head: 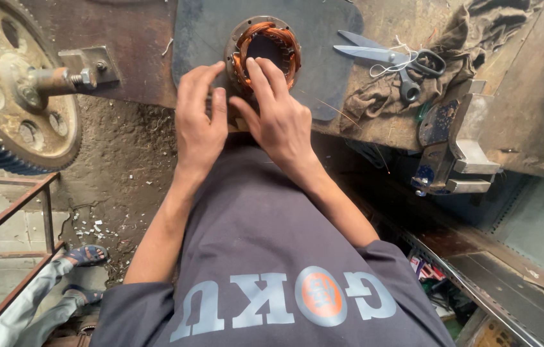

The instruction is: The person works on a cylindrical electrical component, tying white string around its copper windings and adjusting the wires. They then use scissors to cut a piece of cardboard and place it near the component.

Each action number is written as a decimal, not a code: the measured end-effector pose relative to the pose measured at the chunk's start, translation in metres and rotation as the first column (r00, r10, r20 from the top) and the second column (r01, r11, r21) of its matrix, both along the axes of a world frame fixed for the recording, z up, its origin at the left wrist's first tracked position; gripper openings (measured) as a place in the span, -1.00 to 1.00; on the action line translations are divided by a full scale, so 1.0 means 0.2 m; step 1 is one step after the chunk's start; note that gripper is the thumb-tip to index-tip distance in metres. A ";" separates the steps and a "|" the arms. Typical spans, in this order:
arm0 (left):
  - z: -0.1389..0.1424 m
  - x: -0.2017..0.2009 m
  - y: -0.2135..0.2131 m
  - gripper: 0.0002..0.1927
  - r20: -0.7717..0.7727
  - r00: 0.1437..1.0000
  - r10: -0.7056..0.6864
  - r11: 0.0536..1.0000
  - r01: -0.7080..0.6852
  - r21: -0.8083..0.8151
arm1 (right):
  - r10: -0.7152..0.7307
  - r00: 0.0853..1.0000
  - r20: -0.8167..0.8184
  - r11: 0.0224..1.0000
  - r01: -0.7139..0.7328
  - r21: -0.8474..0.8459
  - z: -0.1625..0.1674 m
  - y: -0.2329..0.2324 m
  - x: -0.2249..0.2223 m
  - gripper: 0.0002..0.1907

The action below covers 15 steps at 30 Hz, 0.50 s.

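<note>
Where the dark mat covers the worn workbench, one motor stator with copper windings lies flat. Two hands work it: left hand open, fingers resting on the stator's outer rim; right hand with fingertips pressed onto the copper coils, grasping nothing. One pair of scissors, one rag, one blue vise, one large gear wheel.

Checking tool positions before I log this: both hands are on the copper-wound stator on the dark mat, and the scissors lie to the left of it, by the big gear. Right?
Not quite. The head view shows the scissors to the right of the stator, beside the crumpled rag. The gear is on the left. Both the left hand and right hand do touch the stator.
</note>
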<state>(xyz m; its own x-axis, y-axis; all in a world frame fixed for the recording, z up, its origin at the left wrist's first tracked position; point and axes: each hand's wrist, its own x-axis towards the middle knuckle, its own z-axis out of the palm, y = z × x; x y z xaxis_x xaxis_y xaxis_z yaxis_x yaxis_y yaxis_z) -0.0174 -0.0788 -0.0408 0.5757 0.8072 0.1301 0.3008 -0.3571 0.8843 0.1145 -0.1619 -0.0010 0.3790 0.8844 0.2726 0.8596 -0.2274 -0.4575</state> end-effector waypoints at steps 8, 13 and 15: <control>0.05 0.02 0.14 -0.59 0.016 0.983 -0.183 0.977 0.184 -0.112 | -0.372 0.406 -0.835 0.918 0.293 -0.267 -0.13 -0.28 -0.03 -0.65; 0.15 0.03 0.29 -0.83 0.128 0.970 -0.206 0.934 0.234 -0.270 | -0.454 0.161 -0.876 0.842 0.400 -0.363 -0.21 -0.16 0.00 -0.57; 0.25 -0.04 0.34 -0.83 0.180 0.964 -0.193 0.908 0.245 -0.339 | -0.500 0.229 -0.835 0.829 0.407 -0.385 -0.23 -0.16 0.00 -0.52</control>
